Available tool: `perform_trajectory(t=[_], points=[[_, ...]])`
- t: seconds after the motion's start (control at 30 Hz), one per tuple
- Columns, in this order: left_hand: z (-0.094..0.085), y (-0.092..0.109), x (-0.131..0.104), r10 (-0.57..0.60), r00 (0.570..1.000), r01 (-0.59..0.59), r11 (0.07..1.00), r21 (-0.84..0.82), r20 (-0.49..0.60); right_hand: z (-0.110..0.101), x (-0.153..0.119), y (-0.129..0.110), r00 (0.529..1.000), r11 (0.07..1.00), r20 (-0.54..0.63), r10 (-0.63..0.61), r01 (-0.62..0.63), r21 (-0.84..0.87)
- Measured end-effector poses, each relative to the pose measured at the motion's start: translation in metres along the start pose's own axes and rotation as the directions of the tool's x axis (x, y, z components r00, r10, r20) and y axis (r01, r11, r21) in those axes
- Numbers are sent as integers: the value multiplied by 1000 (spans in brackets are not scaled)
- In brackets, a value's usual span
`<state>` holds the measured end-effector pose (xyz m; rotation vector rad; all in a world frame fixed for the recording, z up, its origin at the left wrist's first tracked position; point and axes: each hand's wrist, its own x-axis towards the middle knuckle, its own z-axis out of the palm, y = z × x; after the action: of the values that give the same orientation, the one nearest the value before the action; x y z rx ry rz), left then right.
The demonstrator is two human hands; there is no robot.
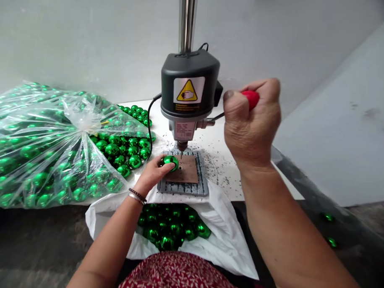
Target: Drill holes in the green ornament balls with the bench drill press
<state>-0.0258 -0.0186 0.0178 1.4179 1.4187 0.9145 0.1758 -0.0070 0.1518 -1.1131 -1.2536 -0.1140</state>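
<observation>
My left hand (156, 168) is closed round a shiny green ball (170, 163), which it holds at the left side of the wooden board (188, 171) on the drill press base (204, 185). Above the board hangs the drill chuck (182, 146) with its thin bit; the ball is to the left of the bit. My right hand (254, 121) is raised to the right of the drill press (189, 83) and wrapped round its lever, whose red knob (250, 100) shows between the fingers.
A big clear plastic bag (85, 119) of green balls covers the table's left side, with loose balls (134, 161) beside it. Dark shavings lie on the white table (231, 179). A white cloth (222, 216) in front holds more balls (173, 229). A black cable (149, 117) hangs left of the drill.
</observation>
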Motion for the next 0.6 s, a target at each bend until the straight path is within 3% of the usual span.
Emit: perform_trajectory(t=[0.1,0.3,0.43,0.6], points=[[6,0,9,39,999,-40,992,120,12,-2,1,-3,998,999,56,43,-43,12],[14,2,15,9,1000,-7,964,264,-6,-2,3,-7,993,995,77,89,-92,35],[17,9,15,8,1000,1,940,341,-24,-3,3,-7,995,996,69,66,-69,54],[21,15,13,5,999,-20,924,383,39,-4,1,-4,998,999,64,10,-12,32]])
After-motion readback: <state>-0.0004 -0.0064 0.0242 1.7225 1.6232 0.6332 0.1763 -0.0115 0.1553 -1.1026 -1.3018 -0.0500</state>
